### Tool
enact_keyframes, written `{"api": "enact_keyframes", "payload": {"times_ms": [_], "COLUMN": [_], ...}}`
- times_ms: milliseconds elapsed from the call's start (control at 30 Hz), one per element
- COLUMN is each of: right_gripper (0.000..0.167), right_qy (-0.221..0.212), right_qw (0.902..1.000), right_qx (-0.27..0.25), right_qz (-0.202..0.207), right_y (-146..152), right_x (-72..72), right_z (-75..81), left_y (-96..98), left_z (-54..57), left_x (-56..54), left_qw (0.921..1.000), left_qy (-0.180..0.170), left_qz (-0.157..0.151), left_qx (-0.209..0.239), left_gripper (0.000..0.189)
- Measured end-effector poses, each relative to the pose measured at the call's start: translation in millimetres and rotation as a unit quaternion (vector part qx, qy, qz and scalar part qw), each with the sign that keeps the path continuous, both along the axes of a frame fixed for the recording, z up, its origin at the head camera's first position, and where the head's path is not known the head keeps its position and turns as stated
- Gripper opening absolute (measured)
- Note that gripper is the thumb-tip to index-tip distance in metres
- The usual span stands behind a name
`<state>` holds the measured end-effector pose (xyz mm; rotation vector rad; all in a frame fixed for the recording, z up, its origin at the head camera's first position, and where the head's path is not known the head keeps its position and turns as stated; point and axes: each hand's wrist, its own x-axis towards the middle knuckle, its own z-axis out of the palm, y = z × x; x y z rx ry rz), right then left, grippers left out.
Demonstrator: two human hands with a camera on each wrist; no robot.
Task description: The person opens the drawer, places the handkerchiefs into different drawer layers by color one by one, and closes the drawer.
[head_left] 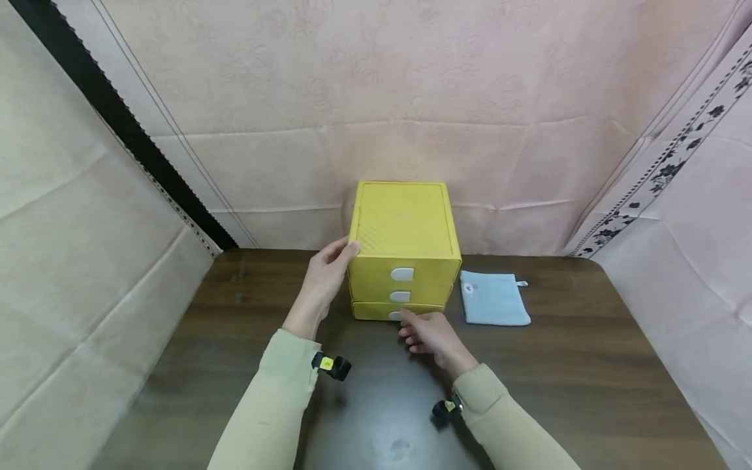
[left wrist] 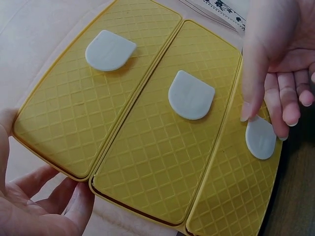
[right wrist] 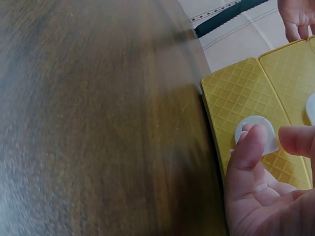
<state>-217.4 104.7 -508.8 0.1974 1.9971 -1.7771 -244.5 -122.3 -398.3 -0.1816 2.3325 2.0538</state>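
Observation:
A yellow three-drawer box (head_left: 405, 219) stands on the table, its drawer fronts facing me with white rounded handles. At its left side my left hand (head_left: 326, 274) rests against the box, thumb by the upper front corner and fingers along the side wall. My right hand (head_left: 431, 336) is at the lowest drawer. In the left wrist view its thumb and index finger pinch the lowest handle (left wrist: 261, 138) from two sides. The right wrist view shows the index finger over part of that handle (right wrist: 270, 130). The other right fingers hang loosely curled.
A light blue cloth pouch (head_left: 496, 300) with a small loop lies to the right of the box. The dark wooden table (head_left: 194, 385) ends at the back and sides against pale cloth curtains (head_left: 411, 85).

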Motion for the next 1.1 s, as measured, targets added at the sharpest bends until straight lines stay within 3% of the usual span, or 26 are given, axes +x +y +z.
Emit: {"api": "enact_keyframes", "payload": {"times_ms": [800,1100], "right_gripper": [0.048,0.056], "right_qy": [-0.017,-0.031], "right_qw": [0.9991,0.9977], "right_qx": [-0.024,-0.052], "right_qz": [-0.03,-0.028], "right_y": [-1,-8], "right_x": [-6.5,-7.9], "right_z": [-12.5,-15.1], "left_y": [6.1,1.4], "left_z": [-2.5,-2.8], "left_x": [-9.3,-7.5], "left_qw": [0.9999,1.0], "left_qy": [0.011,0.003], "left_qz": [-0.007,0.001], "left_qx": [0.001,0.005], "left_gripper": [0.064,0.067]}}
